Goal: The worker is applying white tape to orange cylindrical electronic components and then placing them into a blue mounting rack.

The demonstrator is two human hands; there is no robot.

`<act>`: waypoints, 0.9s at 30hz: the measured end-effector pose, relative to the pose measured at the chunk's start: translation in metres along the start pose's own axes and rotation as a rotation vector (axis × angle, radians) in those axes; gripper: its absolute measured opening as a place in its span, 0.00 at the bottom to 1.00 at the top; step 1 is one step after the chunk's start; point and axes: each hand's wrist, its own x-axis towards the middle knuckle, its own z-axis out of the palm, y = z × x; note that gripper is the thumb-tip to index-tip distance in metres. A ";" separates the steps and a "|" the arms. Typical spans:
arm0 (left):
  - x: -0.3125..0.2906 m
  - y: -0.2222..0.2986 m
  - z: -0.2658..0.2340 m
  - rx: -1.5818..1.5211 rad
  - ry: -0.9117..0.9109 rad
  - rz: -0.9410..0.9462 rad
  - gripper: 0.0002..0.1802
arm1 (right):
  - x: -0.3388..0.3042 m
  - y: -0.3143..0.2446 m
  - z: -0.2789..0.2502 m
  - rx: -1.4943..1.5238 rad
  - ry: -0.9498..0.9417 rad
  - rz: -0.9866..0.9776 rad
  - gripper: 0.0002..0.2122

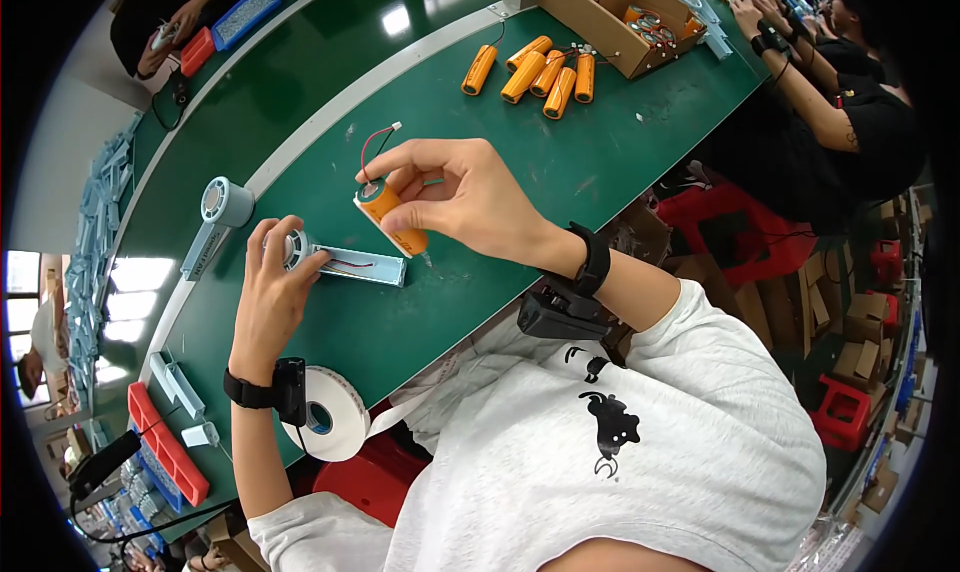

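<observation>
Pale-blue plastic handheld fan (232, 205), round grille, lettering on handle, at smooth green worktop's (620, 142) edge. Left hand (268, 297): grip clamped on round head of open pale-blue plastic fan casing (385, 272) (trough-shaped handle). Right hand (458, 190): grip pinching orange cylindrical battery (381, 205) (dark print, too small to read) just by casing's right end. Then loose orange cylinder batteries (523, 78), brown cardboard box (598, 34).

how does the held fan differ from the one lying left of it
The held fan has an open handle showing wires; the other fan shows only its outer shell. The held fan's handle points right in the picture; the other fan's points down-left. Both are light blue.
</observation>
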 end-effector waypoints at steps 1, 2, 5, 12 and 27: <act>0.000 0.003 0.001 0.096 -0.006 0.025 0.15 | 0.000 -0.001 0.004 -0.020 -0.008 0.002 0.20; -0.001 0.005 0.002 0.192 -0.012 0.049 0.14 | 0.000 -0.002 0.009 -0.040 -0.016 0.004 0.20; -0.001 0.013 0.003 0.261 -0.023 0.038 0.13 | 0.004 0.001 0.020 -0.064 -0.026 -0.012 0.18; -0.005 0.006 0.010 -0.009 0.121 -0.028 0.09 | 0.007 0.012 0.036 -0.250 -0.131 -0.100 0.14; -0.006 0.003 0.012 -0.553 0.248 -0.223 0.07 | 0.051 0.020 0.058 -0.712 -0.606 0.144 0.11</act>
